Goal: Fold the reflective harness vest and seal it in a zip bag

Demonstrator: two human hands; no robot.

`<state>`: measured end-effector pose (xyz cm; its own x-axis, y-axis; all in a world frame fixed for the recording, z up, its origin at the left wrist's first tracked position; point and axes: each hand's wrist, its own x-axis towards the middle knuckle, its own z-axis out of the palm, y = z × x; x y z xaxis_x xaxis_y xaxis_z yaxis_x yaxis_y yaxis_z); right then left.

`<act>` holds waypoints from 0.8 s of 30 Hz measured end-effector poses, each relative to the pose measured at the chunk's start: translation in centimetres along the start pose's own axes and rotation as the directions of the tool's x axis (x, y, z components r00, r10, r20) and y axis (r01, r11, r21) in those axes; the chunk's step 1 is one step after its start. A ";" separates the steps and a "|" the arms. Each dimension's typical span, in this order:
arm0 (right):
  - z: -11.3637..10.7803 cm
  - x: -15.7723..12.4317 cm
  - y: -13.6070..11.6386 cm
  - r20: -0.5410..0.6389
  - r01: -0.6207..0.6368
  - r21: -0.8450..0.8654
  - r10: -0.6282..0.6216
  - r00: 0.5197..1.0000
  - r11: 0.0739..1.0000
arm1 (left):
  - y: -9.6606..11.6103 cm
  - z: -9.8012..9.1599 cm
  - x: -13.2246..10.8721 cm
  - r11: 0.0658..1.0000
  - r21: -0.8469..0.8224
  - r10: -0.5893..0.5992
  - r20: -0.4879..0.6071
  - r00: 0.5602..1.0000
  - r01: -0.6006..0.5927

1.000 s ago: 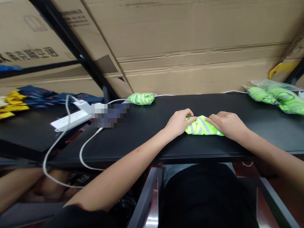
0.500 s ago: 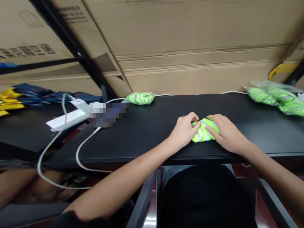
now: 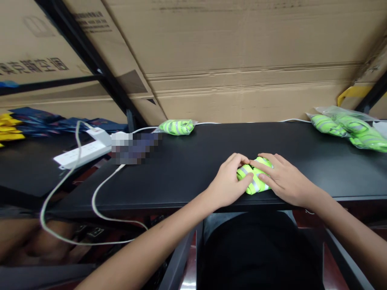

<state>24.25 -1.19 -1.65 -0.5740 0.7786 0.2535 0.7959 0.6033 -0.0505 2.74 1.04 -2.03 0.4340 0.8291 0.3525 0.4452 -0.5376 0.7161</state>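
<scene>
A rolled-up reflective safety vest [image 3: 256,186], neon yellow-green with silver-grey bands, lies on the black tabletop [image 3: 187,173] close to its front edge. My left hand [image 3: 231,179] grips its left end, with the thumb on the near side and the fingers curled over the far side. My right hand [image 3: 284,179] holds the right part, its fingers stretched over the top and its thumb on the near side. Fingertips of both hands meet near the top of the roll. Parts of the vest are hidden under the hands.
A bagged green roll [image 3: 177,127] lies at the back, and several more bagged rolls [image 3: 359,128] are at the right. A white power strip [image 3: 83,154] with cables and a pixelated item [image 3: 136,148] sit left. Dark blue packets [image 3: 38,117] lie farther left. Cardboard [image 3: 242,48] stands behind.
My right hand's fingers have moved left across the top of the vest, close to the left hand's fingers. The roll sits slightly lower and farther left in view; the camera view has also shifted.
</scene>
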 end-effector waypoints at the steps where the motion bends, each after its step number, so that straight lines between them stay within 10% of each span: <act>1: -0.1 -0.2 -0.2 0.006 -0.004 -0.002 0.004 1.000 1.000 | 0.2 -0.2 -0.7 1.000 0.026 -0.012 0.028 1.000 0.011; 11: 0.2 0.1 -1.8 0.006 -0.099 -0.063 0.099 0.995 0.993 | 0.6 -0.3 -3.2 0.986 0.136 -0.099 0.044 0.994 0.092; 24: 0.1 0.1 -1.1 0.002 0.068 -0.138 -0.068 0.998 0.988 | 0.7 -1.3 -2.0 0.978 0.201 0.024 0.129 0.991 -0.050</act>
<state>23.33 -1.74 -1.66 -0.6273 0.7360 0.2547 0.7742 0.6249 0.1006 1.17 -0.80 -1.46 0.5421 0.7893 0.2884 0.5716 -0.5979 0.5619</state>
